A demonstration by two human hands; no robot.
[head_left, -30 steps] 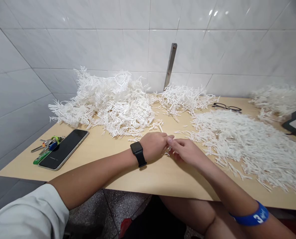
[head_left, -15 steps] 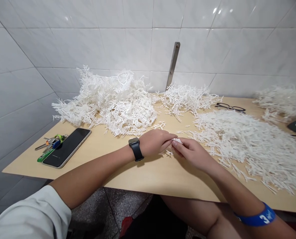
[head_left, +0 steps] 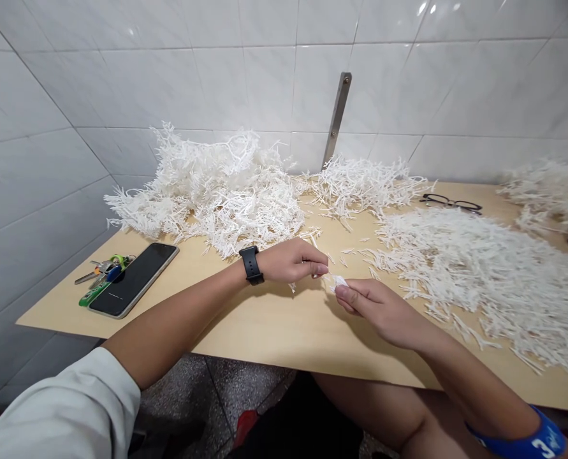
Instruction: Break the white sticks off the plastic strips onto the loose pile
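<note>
My left hand [head_left: 296, 260], a black watch on its wrist, is closed with thumb and fingertips pinching the end of a thin white branched plastic piece. My right hand [head_left: 377, 306] is closed on a small bunch of white plastic pieces [head_left: 340, 281], which sticks out between thumb and forefinger toward the left hand. A narrow gap separates the two hands above the wooden table [head_left: 274, 325]. Behind the left hand rises a tangled heap of white branched pieces [head_left: 226, 185]. Loose separate white pieces [head_left: 475, 274] spread to the right of my right hand.
A phone [head_left: 134, 280] with keys [head_left: 104, 269] beside it lies on the left. Eyeglasses [head_left: 451, 203] rest near the back right. A smaller white pile [head_left: 367, 185] sits before a metal bar [head_left: 337, 121] at the tiled wall.
My hands have moved apart: the left shifted slightly left and the right slightly right and down. More of the white bunch now shows in my right hand.
</note>
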